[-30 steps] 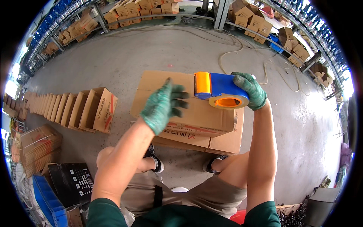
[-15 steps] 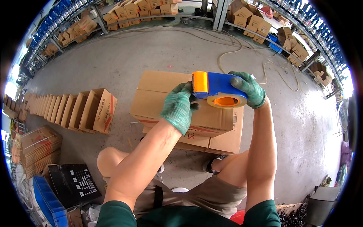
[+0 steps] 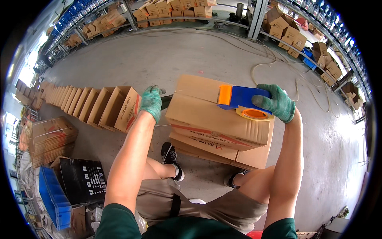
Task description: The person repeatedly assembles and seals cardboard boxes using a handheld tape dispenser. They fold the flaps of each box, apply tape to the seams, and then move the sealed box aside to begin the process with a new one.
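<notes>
My right hand [image 3: 280, 102], in a green glove with dark fingertips, grips a blue and orange packing tape dispenser [image 3: 244, 97]. The dispenser is held over a closed brown carton [image 3: 199, 99], its orange end toward the left and its tape roll toward me. That carton rests on flattened cardboard [image 3: 254, 155]. Gloved the same way, my left hand [image 3: 151, 104] is off to the left of the carton, beside the nearest open box [image 3: 128, 109] of a long row. Its fingers reach forward, the thumb side apart, and I see nothing held; the fingertips are partly hidden.
Bundled flat cartons [image 3: 53, 139], a black box [image 3: 83, 181] and a blue crate [image 3: 53, 197] stand at the lower left. A pale hose [image 3: 254, 71] curls over the floor at the far right. Metal racks with cartons [image 3: 171, 12] line the back.
My left hand has left the orange end of the dispenser and moved left, toward the row of boxes. My right hand still holds the dispenser over the carton. The whole view has shifted.
</notes>
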`<action>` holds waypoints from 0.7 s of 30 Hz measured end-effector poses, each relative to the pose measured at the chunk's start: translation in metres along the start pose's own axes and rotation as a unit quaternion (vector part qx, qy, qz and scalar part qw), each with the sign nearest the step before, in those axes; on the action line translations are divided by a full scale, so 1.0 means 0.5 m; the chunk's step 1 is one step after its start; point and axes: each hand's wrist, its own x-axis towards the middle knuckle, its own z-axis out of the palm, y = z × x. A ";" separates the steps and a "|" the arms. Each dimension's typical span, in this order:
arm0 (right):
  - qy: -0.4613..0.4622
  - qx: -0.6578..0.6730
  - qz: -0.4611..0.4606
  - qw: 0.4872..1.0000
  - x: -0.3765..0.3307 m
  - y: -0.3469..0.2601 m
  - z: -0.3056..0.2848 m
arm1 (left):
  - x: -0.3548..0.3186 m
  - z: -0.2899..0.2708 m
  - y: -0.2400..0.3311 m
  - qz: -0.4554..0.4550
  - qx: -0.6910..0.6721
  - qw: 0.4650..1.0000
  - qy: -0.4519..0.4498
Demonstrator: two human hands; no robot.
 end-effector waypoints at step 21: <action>-0.061 0.005 0.026 0.998 0.027 -0.015 -0.019 | -0.004 0.062 -0.010 0.179 0.211 0.909 -0.312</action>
